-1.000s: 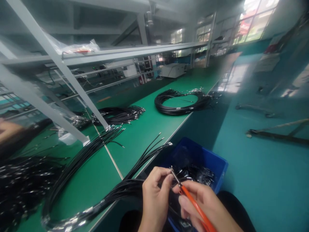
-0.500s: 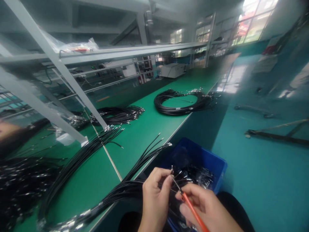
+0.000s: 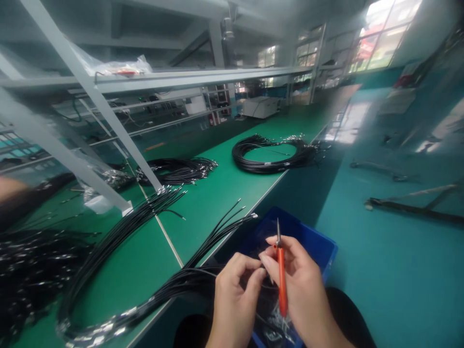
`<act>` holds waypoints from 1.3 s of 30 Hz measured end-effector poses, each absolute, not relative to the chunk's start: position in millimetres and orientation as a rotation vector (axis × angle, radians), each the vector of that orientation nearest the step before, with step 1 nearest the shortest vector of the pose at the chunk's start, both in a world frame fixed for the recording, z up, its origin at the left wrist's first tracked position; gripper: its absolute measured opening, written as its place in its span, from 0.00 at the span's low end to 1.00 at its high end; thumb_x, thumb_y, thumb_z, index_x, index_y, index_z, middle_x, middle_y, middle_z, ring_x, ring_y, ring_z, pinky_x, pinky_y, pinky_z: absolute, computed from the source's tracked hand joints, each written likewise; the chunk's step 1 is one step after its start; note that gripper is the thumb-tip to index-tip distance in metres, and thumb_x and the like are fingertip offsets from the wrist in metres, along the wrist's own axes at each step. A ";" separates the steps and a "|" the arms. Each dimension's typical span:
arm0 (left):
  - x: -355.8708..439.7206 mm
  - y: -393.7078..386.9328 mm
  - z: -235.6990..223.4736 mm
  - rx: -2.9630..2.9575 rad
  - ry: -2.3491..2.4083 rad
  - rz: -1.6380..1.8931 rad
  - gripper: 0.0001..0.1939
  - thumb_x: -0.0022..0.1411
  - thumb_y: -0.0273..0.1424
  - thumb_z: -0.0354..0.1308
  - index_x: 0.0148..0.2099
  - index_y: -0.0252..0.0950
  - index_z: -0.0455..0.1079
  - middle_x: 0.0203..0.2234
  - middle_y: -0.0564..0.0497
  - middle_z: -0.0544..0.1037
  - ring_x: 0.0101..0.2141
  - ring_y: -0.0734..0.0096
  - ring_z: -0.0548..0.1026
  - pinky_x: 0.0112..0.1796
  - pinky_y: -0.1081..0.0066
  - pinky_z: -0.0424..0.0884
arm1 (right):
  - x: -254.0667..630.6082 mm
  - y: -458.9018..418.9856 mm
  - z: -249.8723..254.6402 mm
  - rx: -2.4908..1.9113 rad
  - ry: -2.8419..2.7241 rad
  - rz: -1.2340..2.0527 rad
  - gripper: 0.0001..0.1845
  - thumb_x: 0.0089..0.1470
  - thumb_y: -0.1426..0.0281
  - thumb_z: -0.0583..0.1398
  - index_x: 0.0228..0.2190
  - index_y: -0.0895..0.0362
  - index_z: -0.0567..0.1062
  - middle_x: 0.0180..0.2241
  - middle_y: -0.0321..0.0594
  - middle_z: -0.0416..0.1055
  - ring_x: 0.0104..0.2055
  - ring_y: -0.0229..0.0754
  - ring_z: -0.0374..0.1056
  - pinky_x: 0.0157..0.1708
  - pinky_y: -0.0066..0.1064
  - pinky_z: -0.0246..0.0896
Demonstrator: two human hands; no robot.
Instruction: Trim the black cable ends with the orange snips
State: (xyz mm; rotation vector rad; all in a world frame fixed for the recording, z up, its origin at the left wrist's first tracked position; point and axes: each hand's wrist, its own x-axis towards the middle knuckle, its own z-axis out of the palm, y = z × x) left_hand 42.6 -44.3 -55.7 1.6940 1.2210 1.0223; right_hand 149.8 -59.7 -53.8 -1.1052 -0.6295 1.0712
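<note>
My left hand (image 3: 237, 295) is closed in a pinch beside the blue bin. A black cable's end seems to lie in that pinch, mostly hidden by the fingers. My right hand (image 3: 299, 275) grips an orange-handled tool (image 3: 282, 285) with a narrow, pointed metal tip that now points up. Its thumb and fingertip meet close to the left fingertips, at the cable end. Left of the hands, a bundle of black cables (image 3: 166, 292) curves over the edge of the green table. Under both hands is the blue bin (image 3: 319, 241), holding clear plastic and small parts.
Further along the green table (image 3: 203, 217) lie a coil of black cables (image 3: 261, 166) and another cable bundle (image 3: 177, 171). A dark heap of cables (image 3: 32, 275) fills the left. Slanted shelf posts (image 3: 119, 140) rise from the table. A person's blurred arm (image 3: 12, 191) shows far left.
My right hand has moved up and in against the left fingertips. The orange tool has swung from pointing at the left fingers to standing nearly upright. My left hand has barely moved.
</note>
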 end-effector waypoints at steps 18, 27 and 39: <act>40.4 -45.2 -57.7 1.521 1.213 1.022 0.08 0.55 0.30 0.57 0.25 0.34 0.69 0.22 0.51 0.72 0.25 0.69 0.70 0.29 0.73 0.66 | 146.4 -59.5 -62.6 -0.998 -0.490 1.211 0.17 0.39 0.69 0.68 0.34 0.55 0.71 0.24 0.32 0.72 0.24 0.34 0.66 0.24 0.22 0.62; 42.6 -45.8 -61.5 1.692 1.341 1.002 0.08 0.57 0.29 0.56 0.25 0.35 0.68 0.21 0.53 0.71 0.24 0.71 0.68 0.26 0.75 0.63 | 144.9 -63.2 -64.7 -1.120 -0.582 1.023 0.14 0.41 0.68 0.66 0.33 0.53 0.72 0.26 0.33 0.72 0.31 0.40 0.71 0.31 0.27 0.67; 46.2 -49.5 -62.1 1.815 1.441 0.987 0.08 0.57 0.28 0.55 0.25 0.36 0.68 0.21 0.53 0.69 0.23 0.71 0.68 0.25 0.74 0.61 | 146.3 -61.8 -68.7 -1.211 -0.682 0.986 0.15 0.43 0.69 0.64 0.36 0.53 0.70 0.28 0.35 0.72 0.34 0.40 0.71 0.35 0.28 0.68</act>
